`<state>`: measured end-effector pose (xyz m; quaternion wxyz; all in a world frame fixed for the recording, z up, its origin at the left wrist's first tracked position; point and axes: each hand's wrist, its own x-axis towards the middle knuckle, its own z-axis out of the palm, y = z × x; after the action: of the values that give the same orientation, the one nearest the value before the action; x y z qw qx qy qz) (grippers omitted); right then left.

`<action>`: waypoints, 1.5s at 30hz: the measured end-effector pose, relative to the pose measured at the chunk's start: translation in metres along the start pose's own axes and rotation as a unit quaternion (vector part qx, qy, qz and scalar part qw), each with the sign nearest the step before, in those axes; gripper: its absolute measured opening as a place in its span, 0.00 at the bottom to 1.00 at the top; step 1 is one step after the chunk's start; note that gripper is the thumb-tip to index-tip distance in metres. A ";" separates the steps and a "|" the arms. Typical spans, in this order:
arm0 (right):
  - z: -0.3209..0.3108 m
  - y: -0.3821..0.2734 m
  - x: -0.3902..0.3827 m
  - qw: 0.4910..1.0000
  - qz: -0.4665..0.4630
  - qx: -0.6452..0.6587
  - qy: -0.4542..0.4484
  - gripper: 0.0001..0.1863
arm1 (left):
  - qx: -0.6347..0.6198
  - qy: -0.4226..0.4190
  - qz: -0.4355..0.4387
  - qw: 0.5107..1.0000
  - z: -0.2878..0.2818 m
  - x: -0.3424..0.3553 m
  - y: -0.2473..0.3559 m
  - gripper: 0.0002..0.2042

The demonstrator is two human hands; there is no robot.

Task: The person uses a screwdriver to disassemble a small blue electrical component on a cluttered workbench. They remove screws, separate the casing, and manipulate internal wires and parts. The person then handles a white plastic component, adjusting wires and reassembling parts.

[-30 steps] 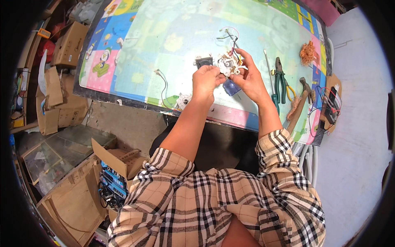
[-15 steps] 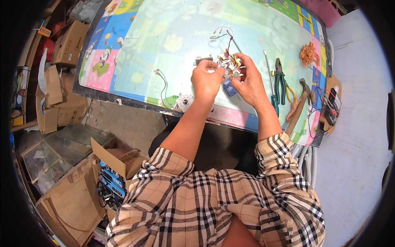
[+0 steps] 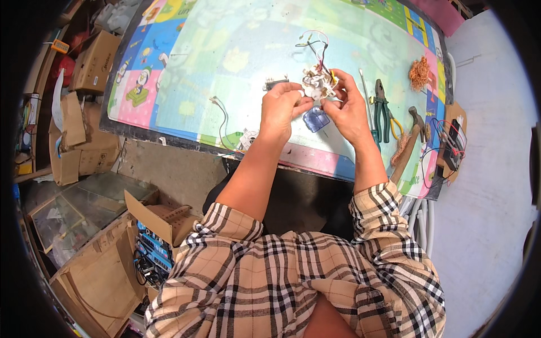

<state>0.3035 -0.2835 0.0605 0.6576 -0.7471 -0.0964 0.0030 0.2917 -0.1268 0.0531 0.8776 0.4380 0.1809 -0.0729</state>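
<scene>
The mechanism [image 3: 319,84] looks mostly white, the block [image 3: 315,120] blue, the shirt [image 3: 265,276] tan plaid

- bright, pale glare washes over the middle of the worktop [image 3: 242,79]
- deep shade beneath its near edge
- fisheye bends straight edges; corners go black
- fine detail on the white mechanism [image 3: 318,84] looks soft

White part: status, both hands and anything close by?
Right hand holds white part; left hand at its left edge. Wires off its far side. Blue piece close on the near side.
</scene>
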 end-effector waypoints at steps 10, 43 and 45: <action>0.009 -0.007 -0.003 1.000 0.003 0.014 0.020 0.30 | -0.008 -0.014 -0.042 0.999 -0.003 0.003 -0.006 0.06; 0.004 -0.016 -0.001 0.984 -0.028 0.169 0.048 0.30 | -0.071 -0.143 -0.046 0.986 -0.005 0.004 -0.003 0.10; 0.004 -0.017 -0.002 0.984 -0.024 0.170 0.056 0.30 | -0.062 -0.134 -0.039 0.988 -0.002 0.003 -0.002 0.09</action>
<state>0.2991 -0.2780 0.0764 0.7793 -0.6209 -0.0754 -0.0385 0.2930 -0.1264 0.0491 0.9160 0.3614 0.0831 -0.1531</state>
